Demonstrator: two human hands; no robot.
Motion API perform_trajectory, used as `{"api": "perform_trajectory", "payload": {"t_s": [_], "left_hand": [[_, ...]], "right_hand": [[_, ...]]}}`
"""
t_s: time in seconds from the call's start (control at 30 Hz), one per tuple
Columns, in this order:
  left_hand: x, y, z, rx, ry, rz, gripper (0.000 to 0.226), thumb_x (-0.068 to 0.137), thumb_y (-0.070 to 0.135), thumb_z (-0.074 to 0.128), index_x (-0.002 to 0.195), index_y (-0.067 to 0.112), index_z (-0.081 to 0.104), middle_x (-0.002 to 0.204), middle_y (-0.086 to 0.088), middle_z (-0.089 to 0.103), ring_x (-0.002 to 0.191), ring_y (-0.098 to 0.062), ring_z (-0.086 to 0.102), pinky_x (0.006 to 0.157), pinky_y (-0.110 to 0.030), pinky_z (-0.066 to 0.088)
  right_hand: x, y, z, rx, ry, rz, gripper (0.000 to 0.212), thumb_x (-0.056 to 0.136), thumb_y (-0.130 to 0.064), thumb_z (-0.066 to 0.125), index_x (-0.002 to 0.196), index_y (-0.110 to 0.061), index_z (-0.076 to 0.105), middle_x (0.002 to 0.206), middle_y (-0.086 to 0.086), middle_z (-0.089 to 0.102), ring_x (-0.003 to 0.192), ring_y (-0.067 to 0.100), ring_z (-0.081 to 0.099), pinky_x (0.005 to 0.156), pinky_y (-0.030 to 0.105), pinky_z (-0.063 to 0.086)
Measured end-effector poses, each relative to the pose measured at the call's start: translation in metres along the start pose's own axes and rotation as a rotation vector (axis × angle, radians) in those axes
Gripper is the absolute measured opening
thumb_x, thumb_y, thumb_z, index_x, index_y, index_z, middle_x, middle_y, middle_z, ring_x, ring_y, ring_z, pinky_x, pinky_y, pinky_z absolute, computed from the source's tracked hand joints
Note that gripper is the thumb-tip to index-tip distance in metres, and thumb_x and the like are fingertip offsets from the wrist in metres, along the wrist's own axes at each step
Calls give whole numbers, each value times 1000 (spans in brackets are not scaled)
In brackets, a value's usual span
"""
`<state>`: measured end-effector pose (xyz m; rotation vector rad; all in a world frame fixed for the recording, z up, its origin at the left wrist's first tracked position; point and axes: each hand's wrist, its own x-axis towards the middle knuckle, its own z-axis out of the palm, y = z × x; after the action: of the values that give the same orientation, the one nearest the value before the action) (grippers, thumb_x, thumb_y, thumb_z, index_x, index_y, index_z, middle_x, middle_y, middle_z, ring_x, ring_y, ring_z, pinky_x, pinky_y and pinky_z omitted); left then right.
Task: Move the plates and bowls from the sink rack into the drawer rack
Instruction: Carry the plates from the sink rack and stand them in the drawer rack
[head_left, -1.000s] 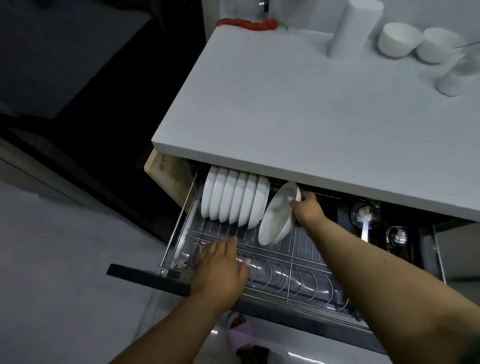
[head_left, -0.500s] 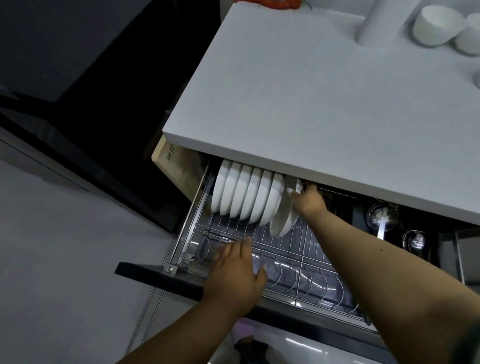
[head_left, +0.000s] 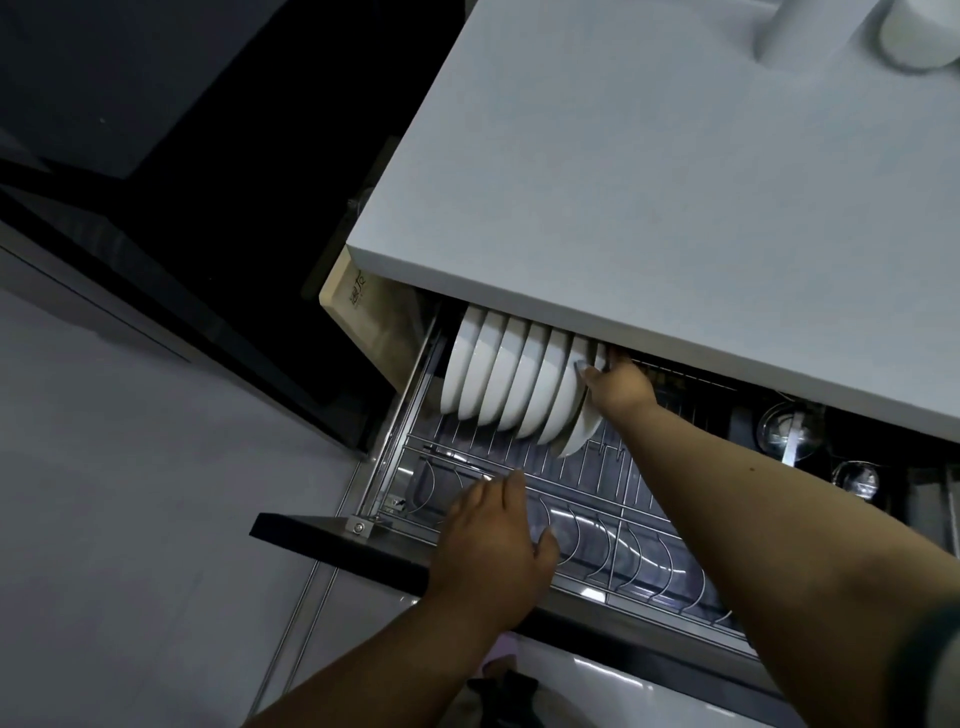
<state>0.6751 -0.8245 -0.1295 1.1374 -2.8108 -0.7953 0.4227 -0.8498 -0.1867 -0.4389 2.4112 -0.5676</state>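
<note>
The right hand (head_left: 618, 387) reaches under the table (head_left: 649, 182) edge into the pulled-out drawer rack (head_left: 582, 478), its grip closed on the rim of a white plate (head_left: 579, 436) that stands on edge, thumb on the near face. Just left of that grip, touching the held plate, stands a row of white plates (head_left: 498, 379) in the wire slots. The left hand (head_left: 493, 545) rests flat, grip wide and holding nothing, on the rack's front rail, nearer the person than the held plate.

Plates (head_left: 506, 382) upright in drawer rack (head_left: 587, 499) back-left, under counter (head_left: 649, 182).
</note>
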Motion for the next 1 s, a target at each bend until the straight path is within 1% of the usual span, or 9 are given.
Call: {"api": "perform_trajectory", "payload": {"t_s": [0.2,0.37,0.47,0.57,0.67,0.77,0.87,0.93,1.0], "left_hand": [[0,0,-2,11,-27,2,65,79,50,39,131,12,49,116,-4,63,110,-24,57,96,-37,45],[0,-2,-1,16,-8,19,62,79,49,43,127,11,51,109,-3,64,103,-23,59,91,-36,47],[0,-3,1,17,0,23,62,80,50,44,129,11,50,110,-3,64,105,-22,58,91,-36,47],[0,-2,0,-1,-23,13,64,83,48,45,135,11,44,119,-4,60,113,-23,53,96,-35,42],[1,0,-5,-43,-102,-20,65,90,45,45,145,15,28,136,-2,47,126,-18,39,104,-31,32],[2,2,-9,-38,-152,-32,63,93,45,43,146,16,25,139,-3,46,127,-19,39,100,-31,36],[3,2,-10,-24,-210,-75,59,93,46,43,144,19,30,139,-4,47,125,-22,43,98,-32,41],[5,4,-11,-33,-239,-100,55,94,44,44,142,20,34,138,-4,50,122,-23,47,97,-32,43],[9,11,-11,-59,-261,-104,49,93,43,45,137,21,41,130,-4,57,114,-23,54,92,-32,46]], "right_hand": [[11,0,4,-9,0,8,59,94,-46,49,139,-8,42,138,15,52,130,35,42,100,35,39],[15,3,7,-34,5,2,61,94,-47,48,139,-7,39,138,17,51,130,37,42,102,36,39],[13,2,5,-26,4,-16,60,94,-45,49,140,-8,38,138,16,51,129,37,43,101,35,39],[3,5,4,-3,-5,-7,66,92,-46,51,141,-5,35,138,19,51,128,38,45,101,37,40],[-19,11,0,72,-19,27,70,90,-46,55,144,-7,31,138,23,47,124,38,49,99,38,42],[-53,20,-9,92,-29,-13,70,93,-40,54,147,-6,26,140,24,45,125,37,48,97,34,41],[-91,36,-27,83,-48,-88,63,94,-40,52,145,-7,34,143,17,45,127,31,47,99,31,39],[-114,50,-44,83,-43,-110,57,94,-40,52,141,-11,41,136,14,52,120,29,52,95,32,42],[-135,65,-64,74,-19,-130,51,94,-41,52,137,-13,46,125,11,59,109,25,57,86,29,44]]}}
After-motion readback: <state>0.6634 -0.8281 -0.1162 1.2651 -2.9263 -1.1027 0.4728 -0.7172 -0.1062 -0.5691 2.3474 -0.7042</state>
